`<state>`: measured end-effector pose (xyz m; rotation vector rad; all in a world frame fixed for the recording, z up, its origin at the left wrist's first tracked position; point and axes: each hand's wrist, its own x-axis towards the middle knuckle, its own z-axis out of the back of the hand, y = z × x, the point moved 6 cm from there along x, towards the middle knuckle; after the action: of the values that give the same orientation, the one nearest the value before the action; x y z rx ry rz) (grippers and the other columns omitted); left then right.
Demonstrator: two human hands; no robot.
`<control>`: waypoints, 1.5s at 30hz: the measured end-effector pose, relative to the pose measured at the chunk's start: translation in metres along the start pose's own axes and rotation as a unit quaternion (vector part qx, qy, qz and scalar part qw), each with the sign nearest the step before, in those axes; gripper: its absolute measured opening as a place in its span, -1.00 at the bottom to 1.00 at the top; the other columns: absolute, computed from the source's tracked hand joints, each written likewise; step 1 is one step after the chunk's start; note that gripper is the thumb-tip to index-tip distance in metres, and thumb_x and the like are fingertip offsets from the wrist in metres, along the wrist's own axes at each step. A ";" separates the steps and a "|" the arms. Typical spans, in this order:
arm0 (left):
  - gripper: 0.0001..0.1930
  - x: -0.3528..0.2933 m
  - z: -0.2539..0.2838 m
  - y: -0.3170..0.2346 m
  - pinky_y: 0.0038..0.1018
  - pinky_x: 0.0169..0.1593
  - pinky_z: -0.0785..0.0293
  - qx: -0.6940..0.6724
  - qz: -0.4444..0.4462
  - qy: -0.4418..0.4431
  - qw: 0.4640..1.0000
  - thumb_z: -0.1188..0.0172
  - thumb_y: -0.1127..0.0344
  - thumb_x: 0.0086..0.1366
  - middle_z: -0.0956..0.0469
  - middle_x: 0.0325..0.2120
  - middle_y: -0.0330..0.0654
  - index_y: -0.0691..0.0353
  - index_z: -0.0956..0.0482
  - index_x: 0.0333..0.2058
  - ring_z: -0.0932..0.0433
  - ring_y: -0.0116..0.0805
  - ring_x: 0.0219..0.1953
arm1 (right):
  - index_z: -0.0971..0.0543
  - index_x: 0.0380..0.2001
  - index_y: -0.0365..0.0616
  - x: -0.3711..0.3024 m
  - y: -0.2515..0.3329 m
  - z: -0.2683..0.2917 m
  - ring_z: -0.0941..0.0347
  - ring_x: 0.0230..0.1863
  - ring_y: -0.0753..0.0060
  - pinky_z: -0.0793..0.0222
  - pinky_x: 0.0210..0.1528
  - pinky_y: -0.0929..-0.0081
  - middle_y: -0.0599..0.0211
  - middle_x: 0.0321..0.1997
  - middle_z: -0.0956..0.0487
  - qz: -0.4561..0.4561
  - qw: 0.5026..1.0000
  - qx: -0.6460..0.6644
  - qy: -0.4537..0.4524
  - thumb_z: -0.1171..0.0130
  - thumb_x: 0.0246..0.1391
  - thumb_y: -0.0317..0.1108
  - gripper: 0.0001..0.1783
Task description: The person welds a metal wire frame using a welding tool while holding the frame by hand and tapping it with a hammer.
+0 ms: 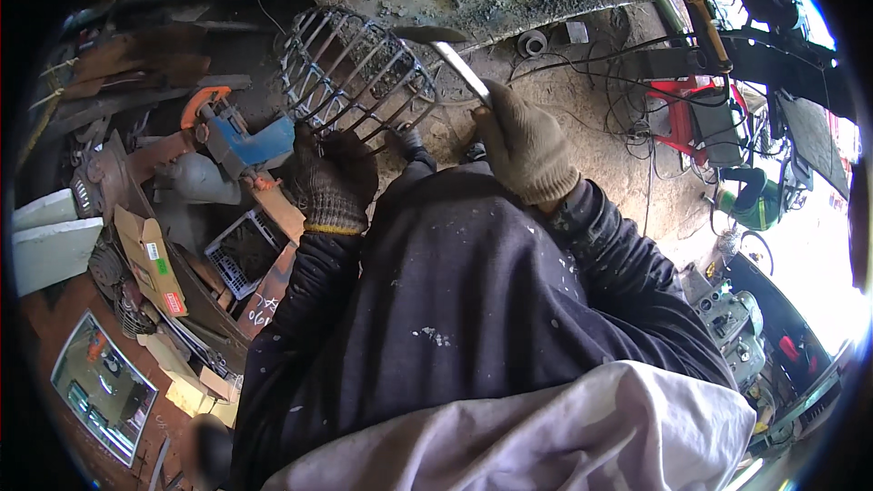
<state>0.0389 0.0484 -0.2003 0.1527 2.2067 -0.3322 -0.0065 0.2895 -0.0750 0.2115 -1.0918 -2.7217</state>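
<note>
Wire cage (355, 68) on the floor (591, 136) ahead, left hand (332, 177) on its near edge; right hand (523, 145) to its right with hammer (450, 50); power tool (241, 141) left of cage.

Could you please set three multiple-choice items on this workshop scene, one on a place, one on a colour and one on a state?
1. Where is the wire cage relative to the left hand?
A. Just above it in the picture, gripped at its lower edge
B. Lying far off by the mirror
C. Resting under the right hand

2. What colour is the glove on the right hand?
A. Bright orange
B. Light beige
C. Blue

3. What is the state of the right hand?
A. Open and empty
B. Flat on the floor
C. Closed round the handle of a hammer-like tool

Answers: 1 A, the dark-gloved fingers close on the cage's lower bars; 2 B, the knit glove is pale beige beside the dark left one; 3 C, the metal handle runs out of the fist up to a dark head near the cage.
</note>
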 end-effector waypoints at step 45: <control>-0.50 -0.019 -0.010 0.005 -0.63 -0.60 -0.22 -0.076 0.036 -0.012 0.996 -0.20 -0.18 0.22 -0.24 -0.75 -0.44 -0.03 -0.26 -0.70 -0.24 -0.60 -0.72 | -0.40 0.07 -0.08 0.004 0.006 -0.001 -0.55 -0.45 0.04 -0.45 -0.45 0.17 0.08 -0.45 -0.57 -0.008 0.997 -0.076 0.008 -0.09 0.15 -0.33 -0.60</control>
<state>0.0435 0.0560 -0.1802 0.1431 2.1863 -0.1252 -0.0091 0.2836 -0.0715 0.2171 -0.8780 -2.7956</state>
